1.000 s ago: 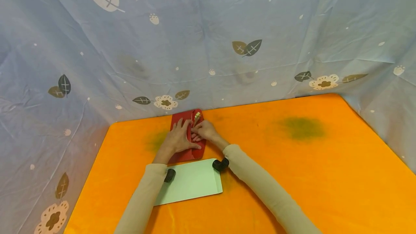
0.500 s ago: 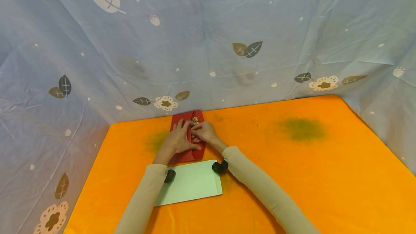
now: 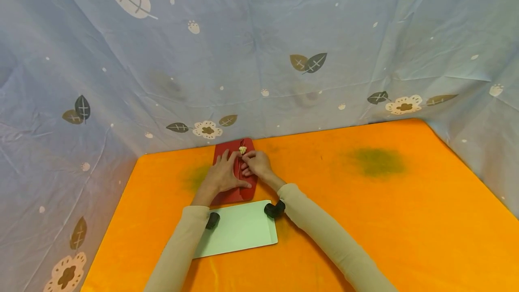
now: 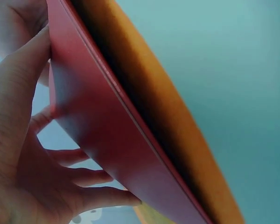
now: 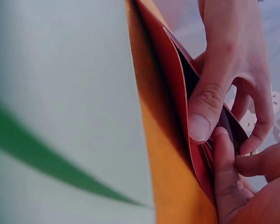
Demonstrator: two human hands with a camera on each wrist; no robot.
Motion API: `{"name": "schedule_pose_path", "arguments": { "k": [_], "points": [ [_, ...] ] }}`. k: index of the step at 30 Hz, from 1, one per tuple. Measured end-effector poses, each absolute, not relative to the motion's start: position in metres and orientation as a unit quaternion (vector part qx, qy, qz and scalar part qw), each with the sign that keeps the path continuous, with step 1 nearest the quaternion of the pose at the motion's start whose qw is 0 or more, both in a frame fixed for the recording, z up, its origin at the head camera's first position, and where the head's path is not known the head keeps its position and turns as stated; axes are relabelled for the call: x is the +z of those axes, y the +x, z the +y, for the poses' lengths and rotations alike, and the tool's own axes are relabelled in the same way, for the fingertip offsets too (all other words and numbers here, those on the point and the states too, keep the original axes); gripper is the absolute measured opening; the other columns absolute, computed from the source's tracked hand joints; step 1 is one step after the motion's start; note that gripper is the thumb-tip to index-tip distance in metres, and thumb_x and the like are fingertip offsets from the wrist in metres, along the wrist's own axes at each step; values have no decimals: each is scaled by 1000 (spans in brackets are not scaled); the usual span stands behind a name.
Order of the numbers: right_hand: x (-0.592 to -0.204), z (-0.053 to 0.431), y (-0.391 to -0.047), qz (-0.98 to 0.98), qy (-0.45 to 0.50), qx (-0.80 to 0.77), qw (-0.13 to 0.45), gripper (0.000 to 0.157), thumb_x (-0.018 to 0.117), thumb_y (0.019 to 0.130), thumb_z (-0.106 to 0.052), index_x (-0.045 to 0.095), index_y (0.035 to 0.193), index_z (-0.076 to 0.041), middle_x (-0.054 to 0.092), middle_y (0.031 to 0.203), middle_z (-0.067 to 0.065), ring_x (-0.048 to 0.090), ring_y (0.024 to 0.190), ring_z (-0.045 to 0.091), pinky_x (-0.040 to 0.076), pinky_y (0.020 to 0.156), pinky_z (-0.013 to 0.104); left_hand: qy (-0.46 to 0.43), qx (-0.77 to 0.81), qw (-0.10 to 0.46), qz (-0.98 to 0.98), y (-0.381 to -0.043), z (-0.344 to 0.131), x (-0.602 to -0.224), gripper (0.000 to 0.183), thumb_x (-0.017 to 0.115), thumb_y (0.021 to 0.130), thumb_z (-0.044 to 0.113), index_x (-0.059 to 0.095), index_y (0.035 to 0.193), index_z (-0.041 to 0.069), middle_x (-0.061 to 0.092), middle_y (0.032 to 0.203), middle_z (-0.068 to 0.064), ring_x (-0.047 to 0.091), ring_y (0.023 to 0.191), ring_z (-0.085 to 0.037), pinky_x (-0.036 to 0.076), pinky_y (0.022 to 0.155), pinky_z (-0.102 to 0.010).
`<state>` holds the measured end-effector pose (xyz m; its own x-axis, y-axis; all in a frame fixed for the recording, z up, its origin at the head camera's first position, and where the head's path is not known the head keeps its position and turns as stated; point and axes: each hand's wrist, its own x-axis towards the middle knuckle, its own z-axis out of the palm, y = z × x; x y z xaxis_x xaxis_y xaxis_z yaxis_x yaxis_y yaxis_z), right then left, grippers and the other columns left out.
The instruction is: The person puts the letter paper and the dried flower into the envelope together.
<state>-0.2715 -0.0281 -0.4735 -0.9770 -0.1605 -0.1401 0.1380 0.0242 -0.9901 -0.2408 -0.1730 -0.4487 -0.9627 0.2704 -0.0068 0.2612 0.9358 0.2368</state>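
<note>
A red envelope (image 3: 229, 196) lies near the table's back edge, its flap (image 3: 252, 188) folded out to the right. My left hand (image 3: 223, 172) grips it from above with spread, bent fingers. In the right wrist view, the left thumb presses at the parted mouth of the envelope (image 5: 177, 88). My right hand (image 3: 258, 165) pinches a small sprig of pale dried flowers (image 3: 243, 149) over that mouth; only its blossom tip shows in the head view, its stem hidden. The left wrist view has the left hand (image 4: 32, 172) around the tilted envelope (image 4: 107, 126).
A pale green envelope (image 3: 239, 229) lies flat in front of the red one, under both forearms. Black wrist cameras (image 3: 274, 209) hang over it. The orange tabletop (image 3: 344, 211) extends to the right, and a patterned curtain (image 3: 263, 57) stands behind.
The sprig has gone down toward the envelope's mouth, so less of it shows and its stem is out of sight. My right fingers have shifted slightly; the left hand stays put.
</note>
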Motion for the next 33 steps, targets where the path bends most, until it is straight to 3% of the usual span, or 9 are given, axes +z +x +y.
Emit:
{"name": "schedule_pose_path", "arguments": {
  "k": [4, 13, 18, 33],
  "points": [
    [-474, -28, -274, 656, 20, -749, 88, 17, 53, 99, -2, 59, 108, 10, 68, 80, 22, 66, 53, 15, 58, 56, 29, 136, 118, 19, 984, -241, -173, -449, 100, 82, 62, 67, 38, 137, 18, 35, 145, -23, 45, 122, -46, 48, 91, -59],
    [-470, -27, -278, 597, 55, -798, 68, 27, 52, 99, 0, 63, 121, 10, 67, 114, 26, 71, 94, 26, 56, 84, 32, 132, 117, 30, 984, -242, -172, -448, 106, 82, 61, 67, 36, 141, 15, 31, 150, -25, 40, 129, -50, 45, 96, -60],
    [-470, -26, -280, 586, 50, -804, 90, 29, 50, 100, -2, 62, 125, 8, 66, 117, 24, 70, 95, 22, 55, 87, 32, 128, 121, 34, 984, -242, -172, -448, 106, 82, 61, 67, 36, 142, 16, 27, 152, -26, 35, 133, -53, 43, 97, -62],
    [-474, -14, -283, 553, -29, -818, 156, 38, 42, 100, 3, 51, 137, 8, 57, 131, 27, 65, 109, 29, 50, 95, 35, 125, 146, 26, 981, -240, -174, -448, 107, 84, 61, 64, 35, 143, 15, 25, 153, -26, 34, 134, -52, 41, 99, -63]
  ]
}}
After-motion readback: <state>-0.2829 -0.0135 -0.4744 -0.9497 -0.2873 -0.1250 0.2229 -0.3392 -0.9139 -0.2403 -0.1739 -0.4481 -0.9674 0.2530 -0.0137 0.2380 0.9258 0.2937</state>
